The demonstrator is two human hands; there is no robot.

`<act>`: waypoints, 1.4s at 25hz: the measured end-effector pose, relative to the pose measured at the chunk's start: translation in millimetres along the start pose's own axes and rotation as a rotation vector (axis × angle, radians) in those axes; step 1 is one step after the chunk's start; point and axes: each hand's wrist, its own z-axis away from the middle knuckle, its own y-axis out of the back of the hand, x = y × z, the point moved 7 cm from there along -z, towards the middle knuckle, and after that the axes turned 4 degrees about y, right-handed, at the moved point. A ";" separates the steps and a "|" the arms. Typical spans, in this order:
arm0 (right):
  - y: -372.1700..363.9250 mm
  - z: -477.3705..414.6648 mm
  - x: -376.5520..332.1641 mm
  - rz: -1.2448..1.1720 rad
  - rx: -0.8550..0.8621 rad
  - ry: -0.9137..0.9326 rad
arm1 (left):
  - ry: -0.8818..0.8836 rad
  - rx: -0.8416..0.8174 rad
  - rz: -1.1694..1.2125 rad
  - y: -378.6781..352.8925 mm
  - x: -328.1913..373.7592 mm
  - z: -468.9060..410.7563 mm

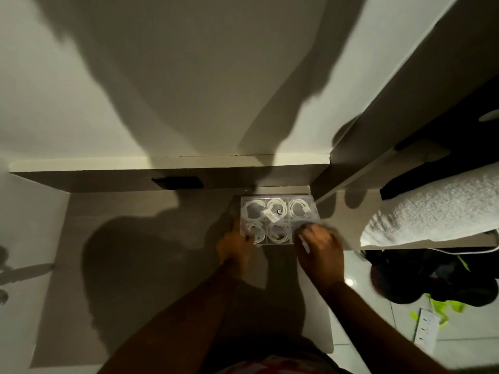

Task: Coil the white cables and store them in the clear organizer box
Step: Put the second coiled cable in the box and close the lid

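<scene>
Dim light and motion blur hide the box's [279,218] near right compartment under the right hand [320,248], whose grip I cannot tell, while the left hand [233,248] touches its near left corner at the counter's [135,265] far right, five cables [253,210] coiled inside.

No legible text anywhere — dim, blurred view — labels unreadable.
</scene>
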 end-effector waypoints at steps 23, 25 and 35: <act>-46.7 32.6 23.6 -0.152 -0.220 -0.006 | -0.972 -0.032 -0.474 -35.7 9.8 35.0; -45.0 33.2 28.4 -0.178 -0.238 0.003 | -0.994 0.042 -0.487 -31.9 8.9 40.4; -47.0 29.8 28.5 -0.071 -0.202 0.041 | -1.019 0.135 -0.493 -16.7 17.1 49.1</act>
